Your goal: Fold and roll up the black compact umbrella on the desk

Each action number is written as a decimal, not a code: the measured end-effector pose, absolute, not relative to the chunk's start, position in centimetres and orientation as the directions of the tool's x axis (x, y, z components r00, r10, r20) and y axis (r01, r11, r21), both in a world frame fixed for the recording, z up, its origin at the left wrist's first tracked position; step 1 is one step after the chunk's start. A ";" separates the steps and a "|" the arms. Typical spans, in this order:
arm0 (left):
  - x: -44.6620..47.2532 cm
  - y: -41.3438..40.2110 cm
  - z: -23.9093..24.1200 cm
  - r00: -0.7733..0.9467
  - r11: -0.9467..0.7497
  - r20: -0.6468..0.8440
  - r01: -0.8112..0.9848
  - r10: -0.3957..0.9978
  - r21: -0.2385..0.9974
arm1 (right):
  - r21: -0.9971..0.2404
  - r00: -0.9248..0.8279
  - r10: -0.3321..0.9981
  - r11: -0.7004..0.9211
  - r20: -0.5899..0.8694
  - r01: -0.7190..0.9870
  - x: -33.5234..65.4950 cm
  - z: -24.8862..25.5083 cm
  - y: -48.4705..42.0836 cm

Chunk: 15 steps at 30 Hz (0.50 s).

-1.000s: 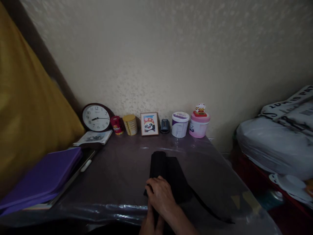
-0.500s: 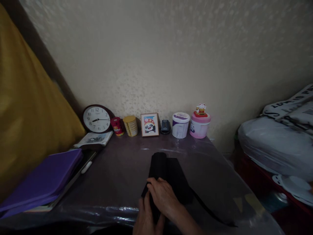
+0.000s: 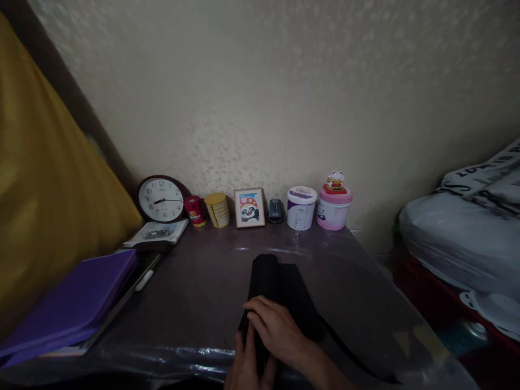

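Note:
A black cloth, partly rolled along its left side, lies on the dark table in front of me. My right hand rests on the roll's near end with fingers curled over it. My left hand comes up from the bottom edge and presses against the same end from the left, fingers together on the cloth. A thin black strip of the cloth trails off to the right toward the table's edge.
Along the wall stand a clock, a red tin, a gold tin, a framed panda picture, a white tub and a pink jar. A purple folder lies left. Bedding is right.
My left hand has come further up beside the roll's near end. My right hand has shifted slightly toward me on the cloth. The camera drifted a little.

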<state>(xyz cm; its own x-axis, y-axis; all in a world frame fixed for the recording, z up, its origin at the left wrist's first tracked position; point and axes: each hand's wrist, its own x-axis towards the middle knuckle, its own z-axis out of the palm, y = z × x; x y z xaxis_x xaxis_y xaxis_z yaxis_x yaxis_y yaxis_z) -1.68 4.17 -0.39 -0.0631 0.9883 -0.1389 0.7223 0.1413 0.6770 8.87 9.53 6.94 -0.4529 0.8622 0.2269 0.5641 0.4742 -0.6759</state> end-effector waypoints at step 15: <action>-1.8 4.6 0.1 0.026 0.212 -0.268 0.538 0.963 0.816 | -0.466 -0.602 0.734 0.671 0.314 0.576 10.9 4.0 18.8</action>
